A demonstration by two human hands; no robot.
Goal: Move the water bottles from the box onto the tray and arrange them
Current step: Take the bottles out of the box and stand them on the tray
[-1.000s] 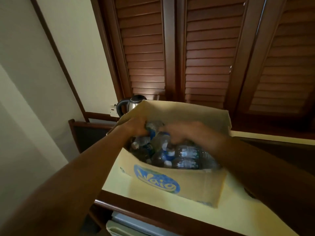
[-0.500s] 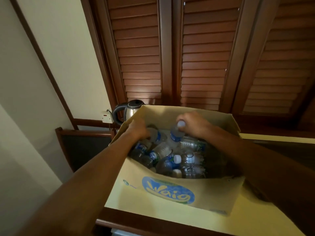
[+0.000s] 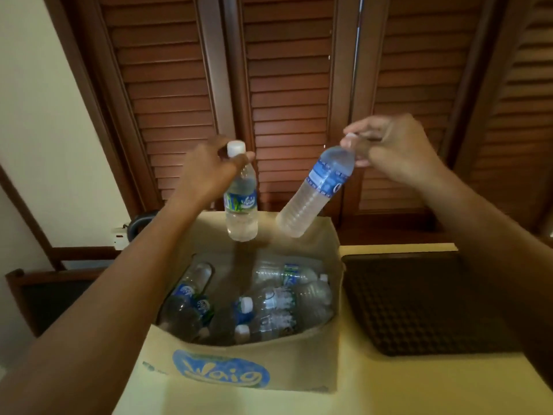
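An open cardboard box (image 3: 239,369) with a blue logo stands on the yellow counter, with several water bottles (image 3: 278,304) lying inside it. My left hand (image 3: 206,172) grips a small bottle (image 3: 241,205) by its neck, hanging upright above the box. My right hand (image 3: 392,145) pinches the cap of a longer bottle (image 3: 314,193), which tilts down to the left over the box's far wall. A dark textured tray (image 3: 404,301) lies just right of the box, with nothing on the part I see.
Brown louvred wooden doors (image 3: 299,100) stand close behind the counter (image 3: 389,384). A kettle handle and wall socket (image 3: 131,229) peek out behind my left arm. A dark chair back (image 3: 45,295) sits lower left beyond the counter's edge.
Both hands were down inside the box gripping bottles; now each has lifted one bottle up above the box. The view has tilted, and the tray has come into sight at the right.
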